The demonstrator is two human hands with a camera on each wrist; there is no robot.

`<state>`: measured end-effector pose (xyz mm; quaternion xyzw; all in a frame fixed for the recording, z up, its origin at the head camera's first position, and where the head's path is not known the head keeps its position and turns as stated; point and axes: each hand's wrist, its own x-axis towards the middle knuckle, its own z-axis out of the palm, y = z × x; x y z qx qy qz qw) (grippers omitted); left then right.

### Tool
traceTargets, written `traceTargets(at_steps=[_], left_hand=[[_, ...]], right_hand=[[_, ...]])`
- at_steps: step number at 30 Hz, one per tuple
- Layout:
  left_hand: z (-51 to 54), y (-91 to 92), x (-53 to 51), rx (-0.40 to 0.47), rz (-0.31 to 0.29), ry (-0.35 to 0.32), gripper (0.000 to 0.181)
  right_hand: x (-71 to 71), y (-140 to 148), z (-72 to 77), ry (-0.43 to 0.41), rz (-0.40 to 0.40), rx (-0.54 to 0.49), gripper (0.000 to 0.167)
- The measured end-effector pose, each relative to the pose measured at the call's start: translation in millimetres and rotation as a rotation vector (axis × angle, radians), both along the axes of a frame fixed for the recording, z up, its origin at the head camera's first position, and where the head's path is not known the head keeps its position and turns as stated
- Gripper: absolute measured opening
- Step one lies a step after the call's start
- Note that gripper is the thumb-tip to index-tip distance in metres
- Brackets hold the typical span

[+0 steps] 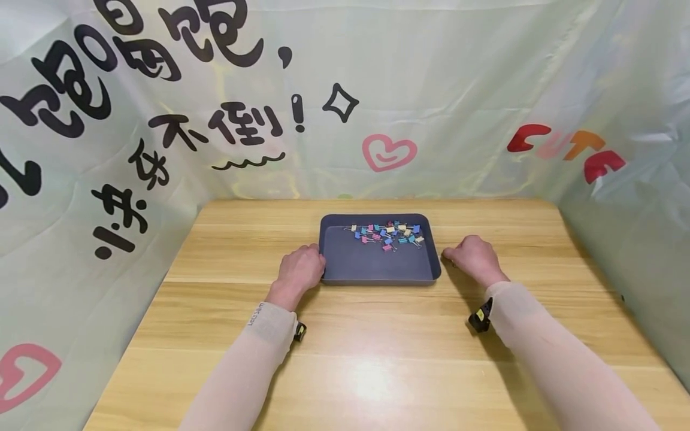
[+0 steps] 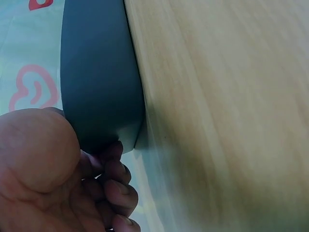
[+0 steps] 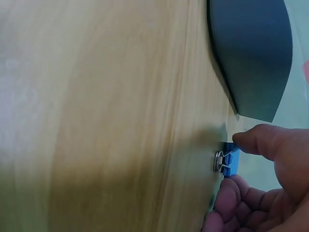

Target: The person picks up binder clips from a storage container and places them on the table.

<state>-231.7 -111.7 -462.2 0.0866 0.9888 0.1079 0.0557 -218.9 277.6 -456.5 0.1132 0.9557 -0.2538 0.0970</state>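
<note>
A dark grey tray (image 1: 372,266) lies on the table, with several small binder clips (image 1: 389,231) in pink, blue, teal and cream towards its back right. My left hand (image 1: 302,266) holds the tray's left side, thumb near the rim and fingers curled against the outer wall (image 2: 101,72). To the right of the tray, apart from it, my right hand (image 1: 475,258) is low over the table. The right wrist view shows a blue binder clip (image 3: 231,162) with silver wire handles pinched between the thumb and fingers of my right hand (image 3: 263,179).
The wooden table (image 1: 366,335) reaches back to a pale curtain (image 1: 458,78) printed with dark characters, hearts and coloured letters. The curtain also hangs along the left and right sides. A black device is strapped at each wrist.
</note>
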Motion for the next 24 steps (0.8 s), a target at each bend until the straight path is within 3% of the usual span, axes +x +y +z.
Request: traceTargets(at_steps=[7,24], left_hand=[[-0.4,-0.2,0.2,0.002,-0.008,0.013,0.032],[-0.7,-0.6,1.0,0.017,-0.004,0.027,0.032]], right_hand=[[-0.1,-0.8,-0.5,0.002,0.002,0.016,0.047],[2.7,-0.7,-2.0,0.034,0.003,0.029,0.043]])
